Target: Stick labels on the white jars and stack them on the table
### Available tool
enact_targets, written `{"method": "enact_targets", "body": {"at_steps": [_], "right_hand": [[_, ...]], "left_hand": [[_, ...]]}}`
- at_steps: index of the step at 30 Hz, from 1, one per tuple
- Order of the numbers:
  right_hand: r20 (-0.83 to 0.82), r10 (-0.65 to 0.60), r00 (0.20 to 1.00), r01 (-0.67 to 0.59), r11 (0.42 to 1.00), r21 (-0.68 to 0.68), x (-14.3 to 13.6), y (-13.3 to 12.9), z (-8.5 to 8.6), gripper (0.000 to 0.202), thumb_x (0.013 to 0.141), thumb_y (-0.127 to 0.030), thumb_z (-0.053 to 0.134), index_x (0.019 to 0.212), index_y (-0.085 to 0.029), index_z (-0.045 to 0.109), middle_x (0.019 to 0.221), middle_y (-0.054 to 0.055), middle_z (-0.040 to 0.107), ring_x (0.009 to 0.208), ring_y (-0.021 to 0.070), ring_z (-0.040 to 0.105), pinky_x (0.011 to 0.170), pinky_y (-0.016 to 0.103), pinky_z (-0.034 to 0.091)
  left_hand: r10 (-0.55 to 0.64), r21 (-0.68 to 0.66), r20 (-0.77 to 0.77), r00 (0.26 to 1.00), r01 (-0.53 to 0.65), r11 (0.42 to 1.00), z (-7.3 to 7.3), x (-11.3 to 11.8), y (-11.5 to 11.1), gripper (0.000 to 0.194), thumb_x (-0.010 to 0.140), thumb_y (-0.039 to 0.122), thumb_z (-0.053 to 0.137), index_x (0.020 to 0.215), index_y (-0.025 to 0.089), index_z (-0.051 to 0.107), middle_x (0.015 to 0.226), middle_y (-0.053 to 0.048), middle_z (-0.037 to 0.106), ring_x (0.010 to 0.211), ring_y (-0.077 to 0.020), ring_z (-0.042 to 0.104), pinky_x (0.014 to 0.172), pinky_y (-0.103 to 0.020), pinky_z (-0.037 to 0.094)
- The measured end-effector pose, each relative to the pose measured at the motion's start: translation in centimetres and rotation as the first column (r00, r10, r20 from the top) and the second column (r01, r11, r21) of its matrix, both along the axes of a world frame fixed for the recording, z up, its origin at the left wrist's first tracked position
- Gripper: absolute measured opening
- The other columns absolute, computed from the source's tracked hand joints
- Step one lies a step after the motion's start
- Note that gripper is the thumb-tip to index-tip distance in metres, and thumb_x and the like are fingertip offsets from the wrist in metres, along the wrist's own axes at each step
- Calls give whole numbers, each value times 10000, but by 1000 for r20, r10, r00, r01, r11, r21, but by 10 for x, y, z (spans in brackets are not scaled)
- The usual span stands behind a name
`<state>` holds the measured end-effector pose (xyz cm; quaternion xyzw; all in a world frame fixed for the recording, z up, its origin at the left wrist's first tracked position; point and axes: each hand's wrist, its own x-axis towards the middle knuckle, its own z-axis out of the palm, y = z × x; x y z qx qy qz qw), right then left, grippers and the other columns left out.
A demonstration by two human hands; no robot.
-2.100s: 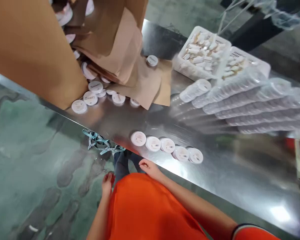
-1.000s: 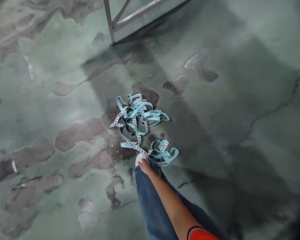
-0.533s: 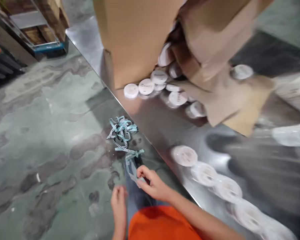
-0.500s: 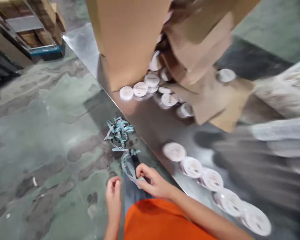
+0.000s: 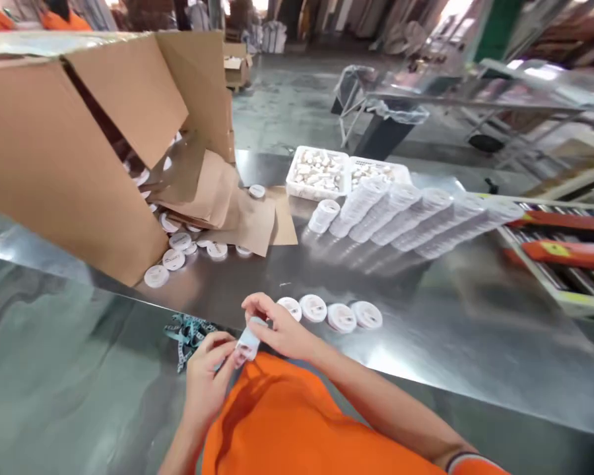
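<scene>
My left hand is closed, its thumb and fingertips pinching the lower end of a small pale blue and white label strip in front of my body. At the strip's upper end, the curled fingers of my right hand hold it too. Pinkish marks show near the left fingertips; blur hides the finer print. Just beyond my right hand, several round tubs with white lids form a row on the metal table. A tangle of blue-green printed strips lies on the floor beyond my left hand.
A big cardboard box stands at the table's left, with more white-lidded tubs and brown paper spilling out. Stacks of clear round containers lean at the back, near white trays of small pieces. A crate sits at right.
The view has swung up and to the right, showing more of the table. My hands, apart before, have come together on the strip, which my right hand alone held.
</scene>
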<state>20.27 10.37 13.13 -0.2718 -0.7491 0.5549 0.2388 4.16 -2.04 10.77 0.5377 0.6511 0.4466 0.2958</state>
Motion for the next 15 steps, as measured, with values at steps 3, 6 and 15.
{"method": "enact_targets", "body": {"at_steps": [3, 6, 15], "right_hand": [[-1, -276, 961, 271, 944, 188, 8, -11, -20, 374, 893, -215, 539, 1265, -244, 513, 1307, 111, 484, 975, 170, 571, 809, 331, 513], [-46, -377, 925, 367, 855, 367, 17, -23, -32, 283, 928, -245, 533, 1207, -241, 580, 1335, 127, 495, 1163, 232, 535, 976, 422, 475], [-114, -263, 958, 283, 932, 227, 9, -34, -38, 132, 905, -317, 620, 999, -232, 655, 1024, 73, 663, 972, 213, 601, 916, 406, 461]], "left_hand": [[88, -92, 45, 995, -83, 992, -9, -2, 10, 216, 841, 365, 632, 836, 227, 799, 809, -53, 748, 743, -187, 696, 687, -275, 561], [212, -221, 198, 957, -167, 961, -13, 4, 15, 256, 770, 385, 687, 918, 199, 782, 858, -63, 779, 759, -208, 721, 710, -301, 589], [276, -267, 388, 879, -180, 947, -9, 22, 16, 242, 717, 401, 739, 708, 170, 671, 687, -22, 701, 657, -160, 667, 635, -254, 566]]}}
